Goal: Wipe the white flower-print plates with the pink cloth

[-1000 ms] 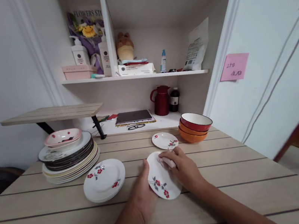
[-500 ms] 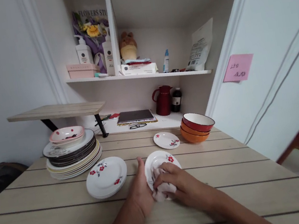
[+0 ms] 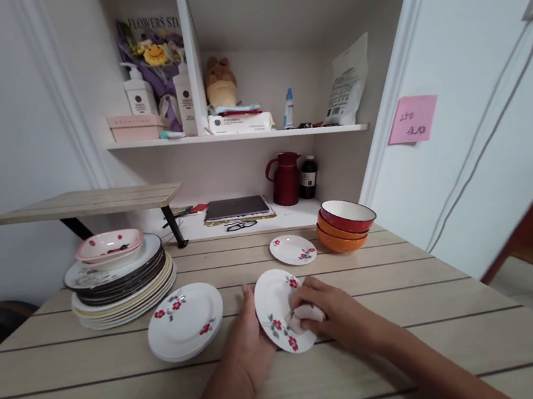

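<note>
A small white plate with red flowers (image 3: 274, 306) is tilted up off the wooden table (image 3: 100, 394). My left hand (image 3: 250, 345) grips its left rim from behind, thumb up along the edge. On the plate's right side my right hand (image 3: 338, 317) presses a crumpled pale pink cloth (image 3: 305, 317) against its face, fingers closed round it.
A short stack of flowered plates (image 3: 185, 320) lies left of my hands. A tall mixed plate pile topped by a pink bowl (image 3: 110, 246) stands at the far left. One small flowered plate (image 3: 292, 249) and stacked red and orange bowls (image 3: 346, 224) sit behind. Shelves hold bottles and a red jug (image 3: 285, 179).
The cloth in my right hand has slid from the plate's lower part to its right side, and the plate has turned so its flowers show at the bottom again.
</note>
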{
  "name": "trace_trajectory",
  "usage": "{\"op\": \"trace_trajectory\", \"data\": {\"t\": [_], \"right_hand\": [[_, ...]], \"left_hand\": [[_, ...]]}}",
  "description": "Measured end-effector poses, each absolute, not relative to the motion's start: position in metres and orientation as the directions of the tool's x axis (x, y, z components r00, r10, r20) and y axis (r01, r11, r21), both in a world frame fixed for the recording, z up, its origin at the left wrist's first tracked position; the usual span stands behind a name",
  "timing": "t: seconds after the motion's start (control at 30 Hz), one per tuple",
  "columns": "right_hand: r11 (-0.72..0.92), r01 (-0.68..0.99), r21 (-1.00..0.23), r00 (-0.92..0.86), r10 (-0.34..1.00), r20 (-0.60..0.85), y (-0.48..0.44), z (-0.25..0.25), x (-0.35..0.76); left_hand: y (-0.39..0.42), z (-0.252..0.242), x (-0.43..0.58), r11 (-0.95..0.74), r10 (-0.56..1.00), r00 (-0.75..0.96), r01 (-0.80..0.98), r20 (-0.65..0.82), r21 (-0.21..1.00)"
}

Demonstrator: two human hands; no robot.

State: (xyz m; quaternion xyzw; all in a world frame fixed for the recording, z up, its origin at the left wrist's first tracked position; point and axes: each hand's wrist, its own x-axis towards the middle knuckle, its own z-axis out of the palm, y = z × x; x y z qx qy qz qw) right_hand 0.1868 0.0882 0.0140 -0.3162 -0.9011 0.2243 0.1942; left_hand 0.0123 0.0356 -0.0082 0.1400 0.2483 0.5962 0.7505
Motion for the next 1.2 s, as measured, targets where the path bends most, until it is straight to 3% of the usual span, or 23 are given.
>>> {"op": "trace_trajectory", "data": {"t": [0.43,0.7,0.83,1.0,1.2], "right_hand": [[0.678,0.296,-0.673,-0.669,0.650,0.361,0.078,0.010,0.169],[0.733,0.252,-0.632,-0.720,0.579,0.384,0.072,0.010,0.169],[0.754,0.303,-0.583,-0.671,0.603,0.431,0.077,0.016,0.169],[0.701,0.498,-0.511,-0.523,0.713,0.468,0.099,0.019,0.183],[0.713,0.522,-0.468,-0.596,0.697,0.398,0.096,0.020,0.191]], "left_hand": [[0.033,-0.003,0.019,0.317,0.927,0.374,-0.803,0.013,0.505],[0.028,0.001,0.013,0.316,0.936,0.351,-0.792,-0.034,0.523],[0.025,0.000,0.016,0.367,0.923,0.371,-0.767,-0.103,0.526],[0.017,-0.005,0.026,0.462,0.882,0.440,-0.732,-0.170,0.501],[0.017,-0.001,0.021,0.372,0.924,0.368,-0.794,-0.107,0.481]]}}
